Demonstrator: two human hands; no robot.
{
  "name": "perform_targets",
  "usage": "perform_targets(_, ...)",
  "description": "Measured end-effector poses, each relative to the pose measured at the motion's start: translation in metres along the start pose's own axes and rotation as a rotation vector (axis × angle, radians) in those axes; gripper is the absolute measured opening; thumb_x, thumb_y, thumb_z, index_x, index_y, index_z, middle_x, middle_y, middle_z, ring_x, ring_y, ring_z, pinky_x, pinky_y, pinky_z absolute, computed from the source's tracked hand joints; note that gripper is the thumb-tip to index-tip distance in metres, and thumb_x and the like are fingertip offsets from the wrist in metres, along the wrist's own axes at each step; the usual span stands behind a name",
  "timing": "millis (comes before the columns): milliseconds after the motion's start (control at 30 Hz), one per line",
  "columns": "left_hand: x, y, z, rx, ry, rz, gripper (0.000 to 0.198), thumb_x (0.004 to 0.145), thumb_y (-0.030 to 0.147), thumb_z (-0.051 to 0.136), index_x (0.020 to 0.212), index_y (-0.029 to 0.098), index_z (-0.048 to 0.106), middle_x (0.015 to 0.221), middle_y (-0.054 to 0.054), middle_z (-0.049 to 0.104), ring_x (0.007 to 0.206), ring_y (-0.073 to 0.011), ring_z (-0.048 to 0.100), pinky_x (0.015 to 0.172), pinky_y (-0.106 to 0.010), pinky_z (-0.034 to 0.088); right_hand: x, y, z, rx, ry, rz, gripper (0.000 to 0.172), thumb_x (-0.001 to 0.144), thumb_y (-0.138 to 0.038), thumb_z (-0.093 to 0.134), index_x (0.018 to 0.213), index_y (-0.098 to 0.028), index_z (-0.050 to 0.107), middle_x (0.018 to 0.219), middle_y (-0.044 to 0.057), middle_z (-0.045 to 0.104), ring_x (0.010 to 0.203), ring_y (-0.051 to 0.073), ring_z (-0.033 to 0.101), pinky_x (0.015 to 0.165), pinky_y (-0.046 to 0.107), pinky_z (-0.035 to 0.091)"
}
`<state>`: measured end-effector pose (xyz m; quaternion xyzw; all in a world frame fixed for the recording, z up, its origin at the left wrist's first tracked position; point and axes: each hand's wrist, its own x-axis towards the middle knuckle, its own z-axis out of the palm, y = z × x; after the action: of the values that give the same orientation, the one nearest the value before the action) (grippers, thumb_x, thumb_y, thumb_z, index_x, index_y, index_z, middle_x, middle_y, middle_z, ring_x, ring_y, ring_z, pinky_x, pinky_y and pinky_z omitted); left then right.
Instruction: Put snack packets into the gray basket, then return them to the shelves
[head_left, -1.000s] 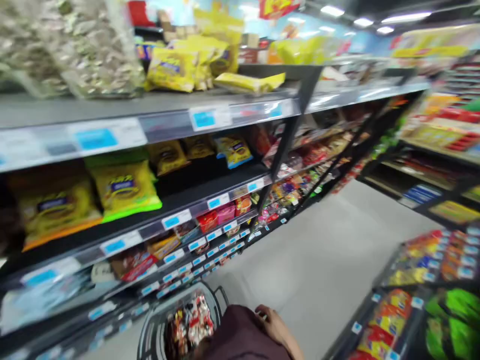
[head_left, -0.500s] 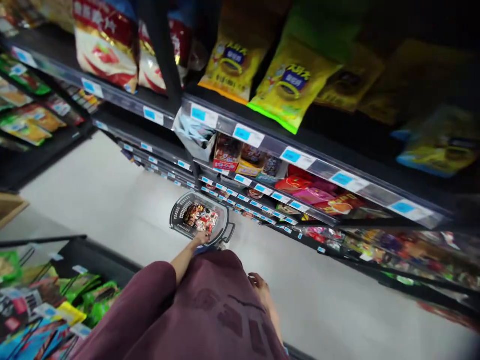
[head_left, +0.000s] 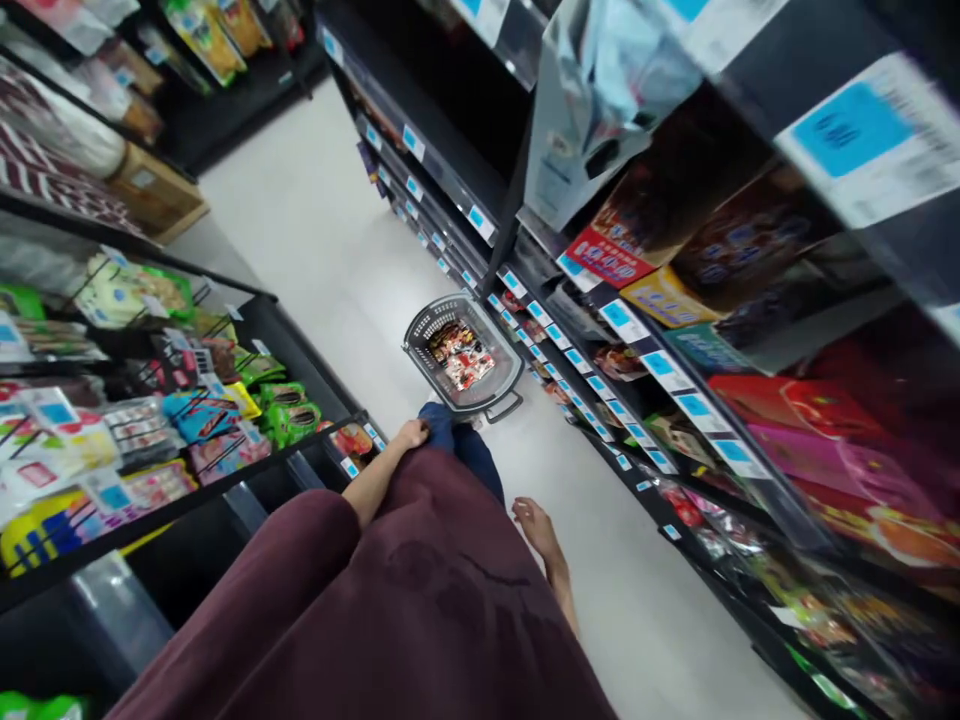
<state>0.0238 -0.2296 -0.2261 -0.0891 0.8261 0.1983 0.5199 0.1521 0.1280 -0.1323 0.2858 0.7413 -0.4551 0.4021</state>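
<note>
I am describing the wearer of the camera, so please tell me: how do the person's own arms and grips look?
A dark maroon short sleeve covers the left upper arm; below it the forearm is bare. The left grip and right grip are bare hands, and no glove or watch shows. The right forearm is also uncovered.

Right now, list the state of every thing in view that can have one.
left hand: resting against the thigh, grip unclear
right hand: open, empty, hanging at the side
basket: upright on the floor, unheld
snack packets: lying loose inside the basket
right-side shelves: stocked, price tags along the edges
</note>
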Motion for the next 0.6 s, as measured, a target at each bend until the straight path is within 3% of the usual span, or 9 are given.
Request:
perform_targets(167, -0.002, -0.005, 0.011, -0.003, 0.009, -0.036, 0.033, 0.096, 0.038, 0.058, 0.119, 0.015, 0.063, 0.122, -0.011, 0.064, 0.113, -0.0229, 0.062, 0.100, -0.047, 0.051, 0.018, -0.003, -0.034, -0.014, -0.003, -0.026, 0.058, 0.067, -0.067, 0.057, 0.102, -0.021, 0.065, 0.096, 0.013, 0.074, 0.085, 0.031, 0.073, 0.083, 0.045, 0.057)
perform_targets(333, 0.010, 0.003, 0.002, -0.006, -0.022, 0.007, 0.035, 0.096, 0.040, 0.057, 0.119, 0.014, 0.063, 0.121, -0.011, 0.065, 0.112, -0.0229, 0.063, 0.099, -0.047, 0.051, 0.013, -0.017, -0.051, -0.021, 0.083, 0.028, 0.064, 0.071, -0.066, 0.054, 0.112, -0.017, 0.061, 0.107, 0.017, 0.072, 0.090, 0.029, 0.072, 0.084, 0.042, 0.055)
perform_targets(433, 0.023, 0.009, -0.010, -0.034, -0.056, 0.069, 0.036, 0.097, 0.040, 0.056, 0.121, 0.015, 0.062, 0.119, -0.010, 0.066, 0.109, -0.0220, 0.064, 0.098, -0.046, 0.052, 0.007, -0.029, -0.037, -0.024, 0.079, 0.067, 0.057, 0.069, -0.066, 0.054, 0.105, -0.022, 0.061, 0.103, 0.014, 0.073, 0.090, 0.032, 0.073, 0.081, 0.046, 0.055)
perform_targets(600, 0.052, 0.015, -0.037, -0.094, -0.094, 0.165, 0.033, 0.096, 0.040, 0.057, 0.118, 0.015, 0.064, 0.116, -0.009, 0.067, 0.107, -0.0214, 0.065, 0.097, -0.045, 0.053, -0.003, -0.060, 0.012, -0.056, -0.033, 0.105, 0.037, 0.068, -0.062, 0.055, 0.092, -0.035, 0.062, 0.091, 0.004, 0.076, 0.088, 0.035, 0.073, 0.078, 0.046, 0.055)
